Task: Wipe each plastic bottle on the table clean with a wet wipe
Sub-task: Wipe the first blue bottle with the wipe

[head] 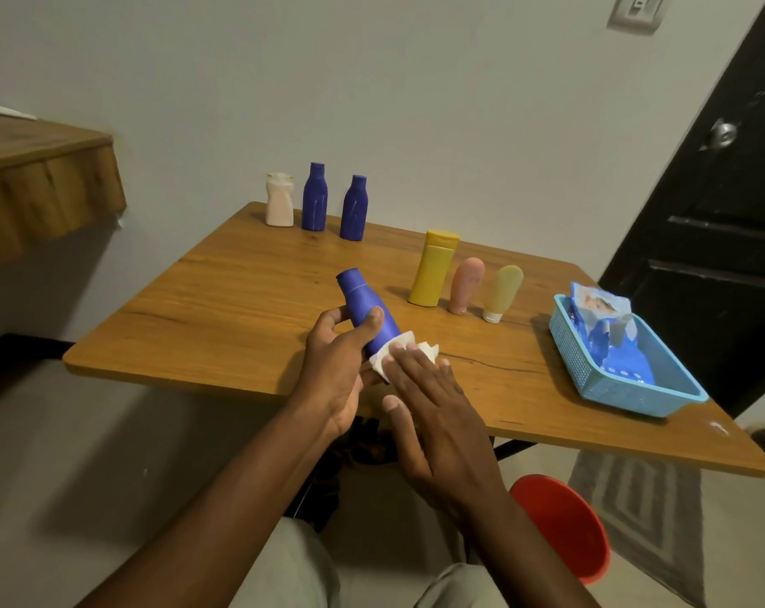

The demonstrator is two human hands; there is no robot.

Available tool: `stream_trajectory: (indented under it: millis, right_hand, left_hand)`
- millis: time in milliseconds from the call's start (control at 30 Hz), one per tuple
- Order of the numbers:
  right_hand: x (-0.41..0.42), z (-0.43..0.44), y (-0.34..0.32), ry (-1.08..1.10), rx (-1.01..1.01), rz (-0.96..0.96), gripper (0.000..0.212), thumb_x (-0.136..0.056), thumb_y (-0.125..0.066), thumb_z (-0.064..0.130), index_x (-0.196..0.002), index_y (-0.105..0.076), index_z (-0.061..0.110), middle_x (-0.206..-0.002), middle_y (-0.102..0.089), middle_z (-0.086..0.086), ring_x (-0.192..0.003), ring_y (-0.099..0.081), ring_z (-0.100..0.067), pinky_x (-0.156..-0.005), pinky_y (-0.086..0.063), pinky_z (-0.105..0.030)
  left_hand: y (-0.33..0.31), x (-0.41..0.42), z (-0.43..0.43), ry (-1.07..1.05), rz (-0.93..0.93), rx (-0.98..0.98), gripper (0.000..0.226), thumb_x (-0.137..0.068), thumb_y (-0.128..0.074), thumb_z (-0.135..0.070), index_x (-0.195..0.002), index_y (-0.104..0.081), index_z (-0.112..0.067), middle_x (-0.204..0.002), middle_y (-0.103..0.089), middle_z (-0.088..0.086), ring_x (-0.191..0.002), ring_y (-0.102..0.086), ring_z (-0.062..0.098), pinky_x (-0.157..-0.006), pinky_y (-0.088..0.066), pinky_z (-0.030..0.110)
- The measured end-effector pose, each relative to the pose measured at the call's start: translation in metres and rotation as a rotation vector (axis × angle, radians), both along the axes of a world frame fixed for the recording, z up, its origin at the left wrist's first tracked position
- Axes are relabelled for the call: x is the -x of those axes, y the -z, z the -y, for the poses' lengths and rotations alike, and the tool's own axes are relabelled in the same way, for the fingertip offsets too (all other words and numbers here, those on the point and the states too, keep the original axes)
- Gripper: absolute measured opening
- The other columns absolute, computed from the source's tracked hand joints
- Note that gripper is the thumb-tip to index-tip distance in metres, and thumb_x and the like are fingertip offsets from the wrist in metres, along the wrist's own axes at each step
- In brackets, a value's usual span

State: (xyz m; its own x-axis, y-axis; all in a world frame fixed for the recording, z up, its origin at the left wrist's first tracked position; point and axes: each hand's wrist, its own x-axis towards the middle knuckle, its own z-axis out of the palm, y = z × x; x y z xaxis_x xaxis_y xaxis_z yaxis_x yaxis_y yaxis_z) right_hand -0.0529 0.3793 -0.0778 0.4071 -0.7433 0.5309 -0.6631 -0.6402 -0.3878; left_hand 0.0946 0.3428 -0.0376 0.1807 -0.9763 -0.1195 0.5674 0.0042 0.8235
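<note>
1 blue bottle, gripped by the left hand, should be turned while the right hand, held flat, presses the wipe along it.

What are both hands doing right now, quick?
Left hand: grips the blue bottle.
Right hand: open, flat fingers press the wet wipe on that bottle.

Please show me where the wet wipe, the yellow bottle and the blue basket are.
wet wipe (379, 360), head view: white fold left of the pressing fingers.
yellow bottle (431, 274), head view: middle of its body.
blue basket (571, 349), head view: outer lattice of its left wall.
</note>
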Motion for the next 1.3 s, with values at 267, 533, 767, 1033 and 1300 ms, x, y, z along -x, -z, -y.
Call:
stream_trajectory:
  millis: [267,533,767,1033,1300]
  right_hand:
    - [-0.011,0.022,-0.032,-0.073,-0.345,0.559,0.057,-0.105,-0.040,0.049,-0.159,-0.034,0.031,-0.157,-0.045,0.012,-0.142,-0.045,-0.002,-0.116,-0.043,-0.036]
    - [-0.017,0.022,-0.045,-0.107,-0.479,0.901,0.029,-0.106,-0.048,0.032,-0.119,-0.070,0.019,-0.105,-0.075,-0.008,-0.102,-0.071,-0.028,-0.087,-0.060,-0.039]
    - [-0.013,0.018,-0.030,-0.078,-0.529,0.971,0.025,-0.103,-0.058,0.014,-0.120,-0.070,0.027,-0.101,-0.078,-0.008,-0.095,-0.075,-0.030,-0.082,-0.063,-0.039]
    - [0.002,0.076,-0.041,0.135,-0.492,1.128,0.018,-0.095,-0.068,0.004,-0.107,-0.079,0.011,-0.100,-0.079,-0.008,-0.101,-0.074,-0.031,-0.091,-0.060,-0.054]
    - [0.009,0.126,-0.031,0.263,-0.655,1.204,0.019,-0.095,-0.066,0.001,-0.093,-0.080,0.013,-0.096,-0.079,-0.008,-0.097,-0.075,-0.030,-0.085,-0.062,-0.055]
  left_hand:
    - [-0.003,0.006,-0.008,0.277,0.104,0.057,0.035,-0.100,-0.067,-0.024,-0.134,-0.068,-0.020,-0.121,-0.076,0.008,-0.111,-0.071,0.022,-0.075,-0.063,0.042]
    - [-0.001,0.007,0.002,0.200,0.131,0.155,0.039,-0.101,-0.064,-0.016,-0.140,-0.063,-0.013,-0.126,-0.074,0.007,-0.117,-0.071,0.023,-0.095,-0.060,0.043]
    - [-0.008,0.013,0.018,0.101,0.126,0.161,0.033,-0.101,-0.066,-0.019,-0.134,-0.066,-0.015,-0.118,-0.075,0.009,-0.098,-0.074,0.020,-0.079,-0.061,0.034]
    - [-0.033,0.000,0.072,-0.031,0.409,0.359,0.032,-0.097,-0.072,-0.014,-0.126,-0.065,-0.027,-0.121,-0.072,-0.002,-0.116,-0.068,0.016,-0.101,-0.058,0.042]
    - [-0.026,-0.033,0.137,-0.061,0.718,0.383,0.038,-0.097,-0.071,-0.010,-0.133,-0.064,-0.021,-0.118,-0.073,-0.009,-0.112,-0.070,0.009,-0.103,-0.057,0.042]
